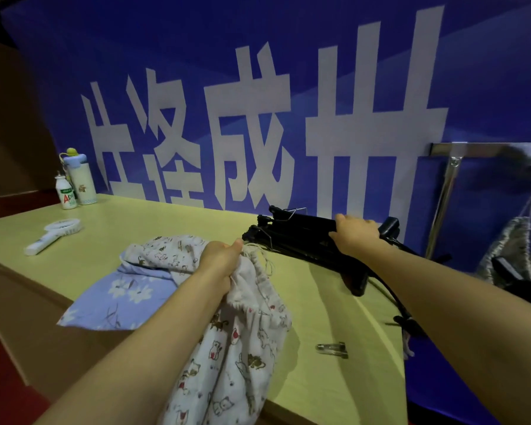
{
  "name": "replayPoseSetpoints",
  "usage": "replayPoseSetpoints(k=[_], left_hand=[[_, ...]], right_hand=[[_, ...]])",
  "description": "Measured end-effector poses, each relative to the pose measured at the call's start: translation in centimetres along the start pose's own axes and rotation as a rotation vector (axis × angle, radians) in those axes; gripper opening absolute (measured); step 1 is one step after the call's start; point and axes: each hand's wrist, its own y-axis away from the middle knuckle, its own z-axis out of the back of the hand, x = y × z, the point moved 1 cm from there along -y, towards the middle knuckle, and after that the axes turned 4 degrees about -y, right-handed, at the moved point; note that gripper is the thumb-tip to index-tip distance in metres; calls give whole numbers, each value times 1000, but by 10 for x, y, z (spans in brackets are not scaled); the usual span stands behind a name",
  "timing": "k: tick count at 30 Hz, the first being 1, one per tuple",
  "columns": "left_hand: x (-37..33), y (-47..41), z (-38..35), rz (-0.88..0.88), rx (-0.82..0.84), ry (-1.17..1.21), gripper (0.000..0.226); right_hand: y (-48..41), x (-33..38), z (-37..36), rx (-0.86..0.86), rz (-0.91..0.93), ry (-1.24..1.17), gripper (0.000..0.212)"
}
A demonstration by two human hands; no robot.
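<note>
1. Cat-print garment: bunched at the centre of the tabletop, its lower part hanging over the edge toward 6 o'clock.
2. Left grip: fingers curled tight round the garment's gathered drawstring band.
3. Right grip: at 2 o'clock, closed over the stack of black clip hangers lying on the tabletop.
4. Handling advice: draw off one hanger only, leaving the rest of the stack in place. Keep the band taut and flat so both clips bite evenly.
5. Blue floral cloth: at 9 o'clock, partly beneath the garment.
</note>
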Motion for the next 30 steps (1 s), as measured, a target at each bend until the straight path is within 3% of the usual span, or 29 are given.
replayPoseSetpoints(k=[6, 13, 22, 30], left_hand=[[7, -18, -9, 35, 24, 21, 43], [8, -21, -10, 50, 0, 19, 43], [1, -14, 20, 31, -111, 32, 46], [-1, 18, 78, 58, -152, 162, 33]], right_hand=[[-13, 2, -11, -67, -37, 144, 36], [-10, 4, -19, -105, -50, 157, 21], [13, 12, 12, -354, 137, 60, 36], [74, 40, 43, -375, 418, -57, 45]])
